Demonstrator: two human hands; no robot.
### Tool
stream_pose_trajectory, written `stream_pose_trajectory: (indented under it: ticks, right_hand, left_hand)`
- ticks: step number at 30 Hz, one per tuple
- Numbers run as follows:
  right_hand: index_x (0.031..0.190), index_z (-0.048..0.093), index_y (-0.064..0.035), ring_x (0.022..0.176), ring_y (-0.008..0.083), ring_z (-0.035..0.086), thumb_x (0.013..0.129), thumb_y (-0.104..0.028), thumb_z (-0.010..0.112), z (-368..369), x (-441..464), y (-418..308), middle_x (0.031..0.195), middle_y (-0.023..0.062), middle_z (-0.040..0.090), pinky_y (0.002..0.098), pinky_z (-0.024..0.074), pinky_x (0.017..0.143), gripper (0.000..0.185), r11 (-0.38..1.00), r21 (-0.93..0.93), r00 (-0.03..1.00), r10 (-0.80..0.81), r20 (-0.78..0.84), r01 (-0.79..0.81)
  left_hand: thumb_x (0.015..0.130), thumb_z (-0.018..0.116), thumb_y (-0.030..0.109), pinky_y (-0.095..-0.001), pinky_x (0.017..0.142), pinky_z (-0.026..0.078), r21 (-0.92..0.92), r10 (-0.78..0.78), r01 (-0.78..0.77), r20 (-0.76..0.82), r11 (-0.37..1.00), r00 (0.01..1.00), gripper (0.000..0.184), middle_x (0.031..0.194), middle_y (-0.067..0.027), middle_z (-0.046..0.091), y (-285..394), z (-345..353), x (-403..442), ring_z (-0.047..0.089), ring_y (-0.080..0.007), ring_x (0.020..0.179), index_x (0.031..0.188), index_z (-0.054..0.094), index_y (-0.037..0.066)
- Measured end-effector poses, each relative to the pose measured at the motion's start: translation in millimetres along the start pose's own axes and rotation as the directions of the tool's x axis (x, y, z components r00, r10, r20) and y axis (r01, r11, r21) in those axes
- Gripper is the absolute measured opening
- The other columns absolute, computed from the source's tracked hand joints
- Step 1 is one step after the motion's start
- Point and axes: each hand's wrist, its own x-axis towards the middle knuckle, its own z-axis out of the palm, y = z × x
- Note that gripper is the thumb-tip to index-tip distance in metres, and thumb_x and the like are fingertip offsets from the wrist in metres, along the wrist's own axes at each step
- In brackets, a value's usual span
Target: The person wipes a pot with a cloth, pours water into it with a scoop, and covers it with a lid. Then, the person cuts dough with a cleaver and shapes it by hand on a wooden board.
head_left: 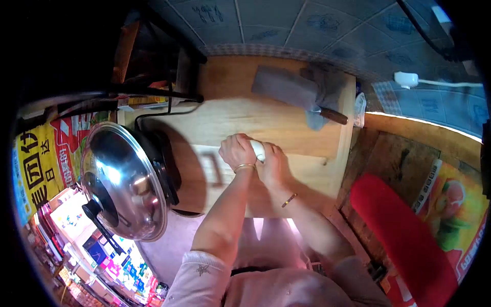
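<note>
My left hand [238,153] and my right hand [274,162] meet over the middle of a light wooden board [220,77]. Between them is a smooth, white, rounded lump [257,150], possibly dough; its exact kind is unclear. The fingers of both hands are closed around it, the left from one side and the right from the other. Much of the lump is hidden by the hands. Farther back on the board lies a cleaver [284,88] with a brown wooden handle [333,115], beside a grey cloth [332,84].
A pan with a shiny domed lid [123,179] stands close on the left, its black cord running behind. At right are a red padded strip [404,240] and a colourful printed box [455,204]. Blue tiles [327,23] rise behind the board, with a white plug [406,79] nearby.
</note>
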Motion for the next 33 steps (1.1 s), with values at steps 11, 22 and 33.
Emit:
stream_pose_trajectory:
  ticks: [11, 22, 33]
  right_hand:
    - [0.096, 0.056, 0.0022, 0.083, 0.0330, 0.061, 0.078, -0.008, 0.056, -15, 38, 1, 0.083, 0.0192, 0.062, 0.0402, 0.0491, 0.073, 0.021, 0.963, -0.242, 0.906, 0.206, 0.371, -0.120]
    - [0.127, 0.040, -0.0009, 0.105, 0.0334, 0.050, 0.066, -0.003, 0.068, -41, -96, 27, 0.118, 0.0207, 0.049, 0.0406, 0.0419, 0.089, 0.068, 0.992, 0.015, 0.984, -0.129, 0.120, 0.128]
    - [0.089, 0.059, -0.0017, 0.078, 0.0376, 0.058, 0.064, -0.011, 0.066, -15, -6, 44, 0.081, 0.0176, 0.060, 0.0429, 0.0473, 0.072, 0.028, 0.984, -0.164, 0.992, 0.089, 0.087, -0.074]
  left_hand:
    - [0.091, 0.027, 0.043, -0.0456, 0.080, 0.042, -0.237, -0.188, 0.310, 0.427, 0.921, 0.884, 0.057, 0.085, -0.0196, 0.063, -2, -22, 7, 0.057, -0.0386, 0.088, 0.076, 0.065, 0.002]
    - [0.086, 0.039, 0.026, -0.0431, 0.079, 0.041, -0.364, -0.067, 0.133, 0.189, 0.922, 0.980, 0.033, 0.085, -0.0136, 0.061, -14, -34, -120, 0.054, -0.0331, 0.085, 0.078, 0.064, 0.005]
    - [0.088, 0.042, 0.027, -0.0438, 0.068, 0.042, -0.096, -0.090, 0.100, 0.099, 0.990, 0.991, 0.034, 0.074, -0.0124, 0.061, 31, -6, -33, 0.055, -0.0321, 0.076, 0.068, 0.060, 0.006]
